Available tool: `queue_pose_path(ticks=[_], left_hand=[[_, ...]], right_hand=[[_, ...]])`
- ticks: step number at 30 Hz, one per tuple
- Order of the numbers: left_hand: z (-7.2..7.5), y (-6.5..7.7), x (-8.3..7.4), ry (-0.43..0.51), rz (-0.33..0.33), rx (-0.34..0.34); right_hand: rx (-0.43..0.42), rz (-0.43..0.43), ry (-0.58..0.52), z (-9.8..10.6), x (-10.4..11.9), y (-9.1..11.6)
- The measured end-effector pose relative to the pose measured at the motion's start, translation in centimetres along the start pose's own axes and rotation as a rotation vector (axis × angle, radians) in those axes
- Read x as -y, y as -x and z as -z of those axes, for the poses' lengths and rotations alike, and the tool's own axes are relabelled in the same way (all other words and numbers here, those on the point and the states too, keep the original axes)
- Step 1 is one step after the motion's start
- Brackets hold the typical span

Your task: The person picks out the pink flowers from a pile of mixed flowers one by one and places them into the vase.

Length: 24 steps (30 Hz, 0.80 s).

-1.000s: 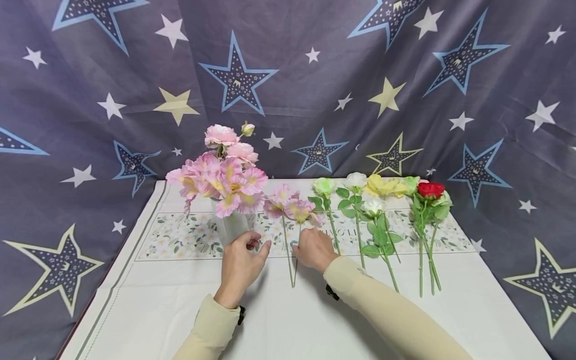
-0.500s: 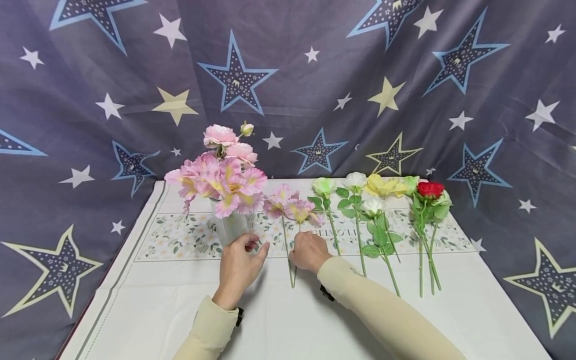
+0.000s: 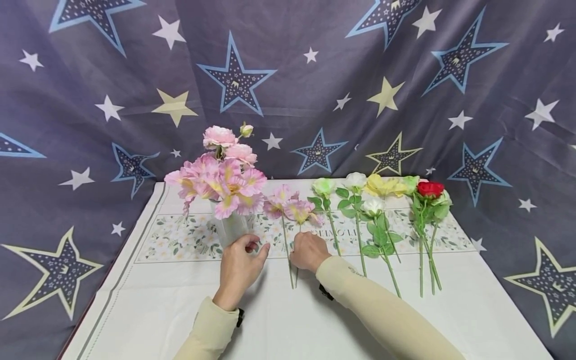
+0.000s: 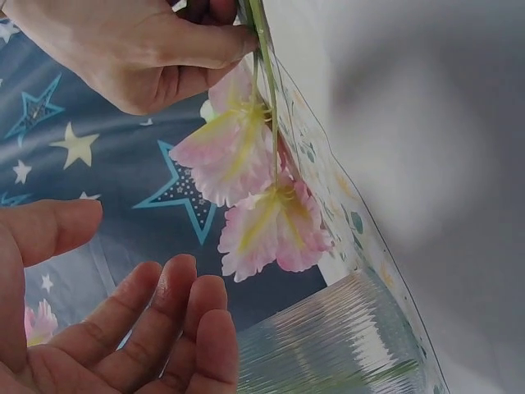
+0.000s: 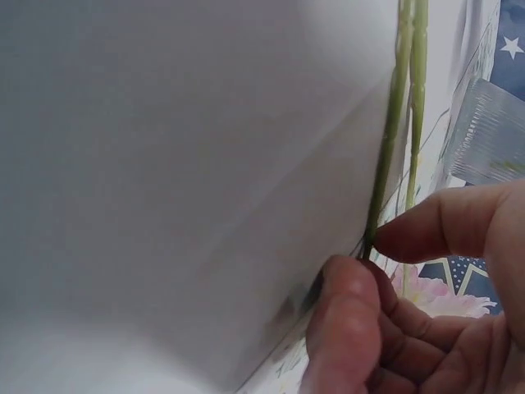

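Observation:
My right hand pinches the green stem of a pink-and-yellow artificial flower, thumb against fingertips. A second flower like it lies just to the left, its stem beside the pinched one. Both blooms rest on the printed runner. My left hand is held at the front of the clear ribbed vase, fingers loosely bent and nothing in them in the left wrist view. Large pink blooms and smaller pink ones stand in the vase and hide its rim.
To the right lie a pale green rose, white roses, a yellow flower and a red rose with crossed stems. The floral runner spans the white tablecloth. A star-patterned curtain hangs behind.
My right hand has shifted slightly left and toward me along the stem. The lower ends of the two stems now sit a little farther apart. My left hand has stayed nearly still.

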<state>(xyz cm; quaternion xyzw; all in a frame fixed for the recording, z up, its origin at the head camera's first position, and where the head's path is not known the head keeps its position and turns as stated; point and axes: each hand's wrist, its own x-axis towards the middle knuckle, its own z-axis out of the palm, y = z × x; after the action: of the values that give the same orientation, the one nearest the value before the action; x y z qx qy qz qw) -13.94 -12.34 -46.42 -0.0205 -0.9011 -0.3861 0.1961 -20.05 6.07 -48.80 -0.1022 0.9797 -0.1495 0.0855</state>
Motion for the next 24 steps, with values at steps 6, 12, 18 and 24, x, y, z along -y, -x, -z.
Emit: queue_pose_path(ticks=[6, 12, 18, 24], left_hand=[[-0.1, 0.1, -0.1, 0.007, 0.007, 0.006], [-0.1, 0.1, -0.2, 0.004, 0.012, 0.008], [-0.2, 0.1, -0.3, 0.008, -0.001, 0.001], [-0.2, 0.1, -0.4, 0.010, -0.010, -0.004]], right_hand=[[0.002, -0.040, -0.014, 0.0, -0.2, 0.0], [0.007, -0.081, -0.058, -0.1, -0.8, -0.3], [-0.002, -0.095, -0.097, 0.1, -1.5, -0.5], [-0.016, -0.103, -0.195, 0.4, -1.8, 0.0]])
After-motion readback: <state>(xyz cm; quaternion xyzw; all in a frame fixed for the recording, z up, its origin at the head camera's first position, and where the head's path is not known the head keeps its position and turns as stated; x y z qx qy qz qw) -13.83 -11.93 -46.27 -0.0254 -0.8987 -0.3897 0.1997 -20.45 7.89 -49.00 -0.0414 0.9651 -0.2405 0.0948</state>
